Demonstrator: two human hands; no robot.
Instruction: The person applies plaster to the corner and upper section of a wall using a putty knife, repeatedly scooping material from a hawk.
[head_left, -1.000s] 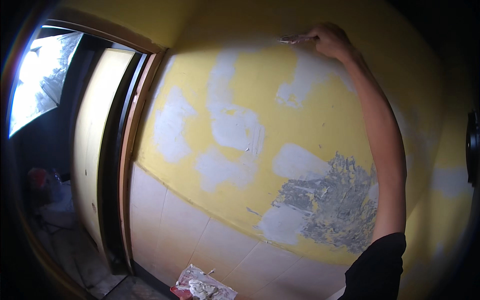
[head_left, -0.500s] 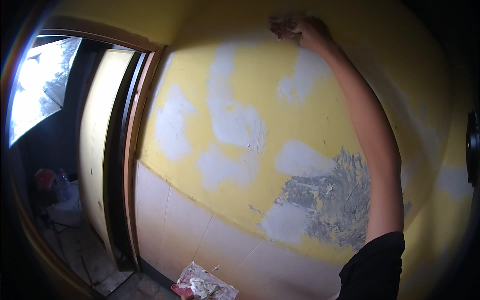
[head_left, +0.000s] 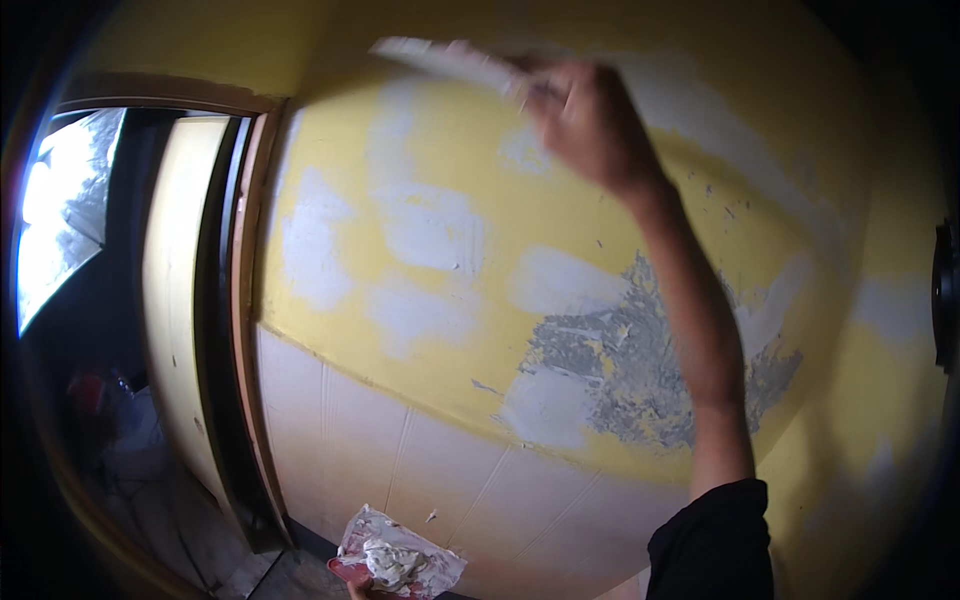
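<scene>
1 yellow wall (head_left: 565, 222) with white patches rises above pale tiles (head_left: 440, 460), 1 cream door (head_left: 178, 270) at left. 1 rough grey patch (head_left: 640, 370) sits low on the wall. High up, the right hand (head_left: 595, 120) grips a blurred putty spreader (head_left: 445, 60); I cannot tell whether it touches. Well below, 1 smeared board (head_left: 440, 575) carries a putty mound (head_left: 390, 562), its red edge clasped by the left hand (head_left: 358, 590), mostly cut off.

The yellow painted wall (head_left: 545, 222) is blotched with white patches (head_left: 432, 232) and one streaky grey patch (head_left: 645, 375); the flat red board (head_left: 437, 574) is white-smeared.
</scene>
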